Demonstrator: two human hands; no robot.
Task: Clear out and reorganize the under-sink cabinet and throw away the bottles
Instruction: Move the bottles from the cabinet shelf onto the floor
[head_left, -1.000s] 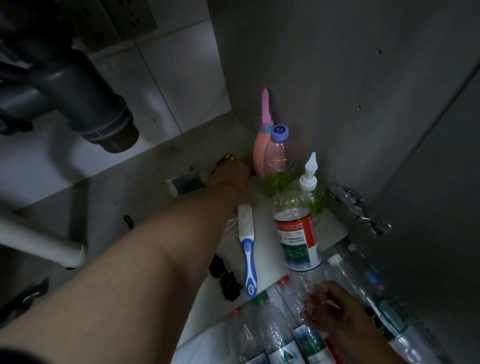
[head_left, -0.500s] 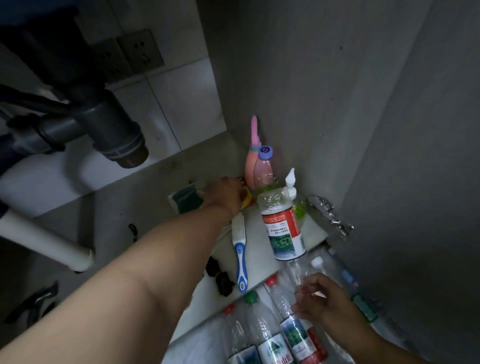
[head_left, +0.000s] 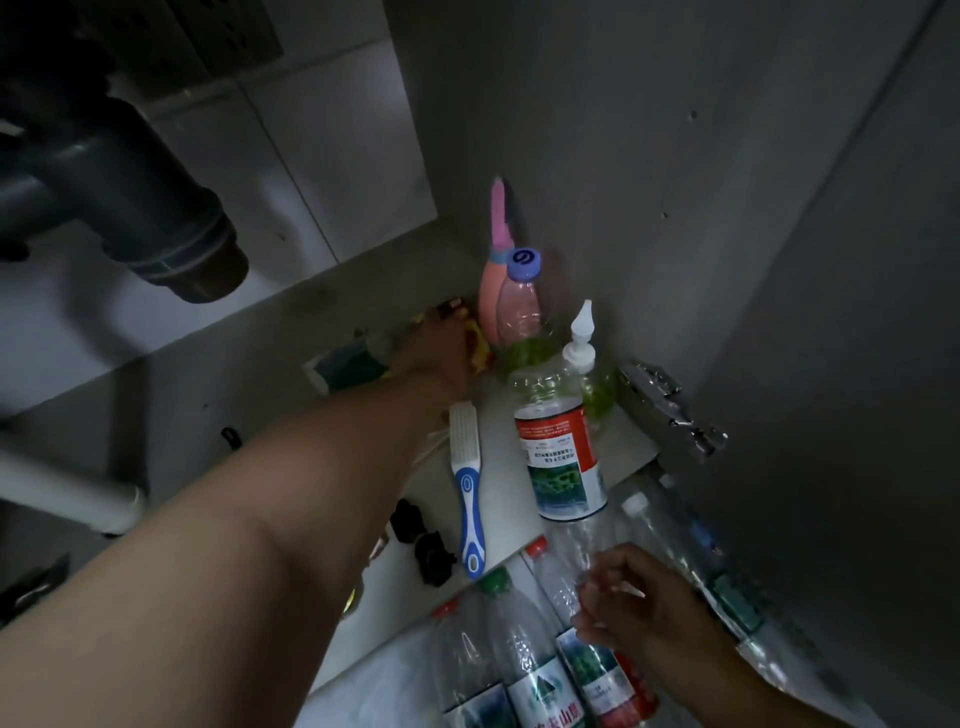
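Observation:
My left hand reaches deep into the cabinet and grips a small yellow object beside a pink bottle with a purple cap. A taller pink nozzle bottle stands behind it in the corner. A large bottle with a red and green label and a white spout stands nearer. Several empty clear water bottles lie at the front. My right hand curls around one clear bottle among them.
A blue and white brush lies on the white liner, with black parts beside it. A teal sponge sits left of my hand. The grey drain pipe hangs upper left, above a white pipe. A metal hinge juts from the right wall.
My left hand has closed around the yellow object next to the pink bottles. The right hand stays on the clear bottle. The view has shifted a little.

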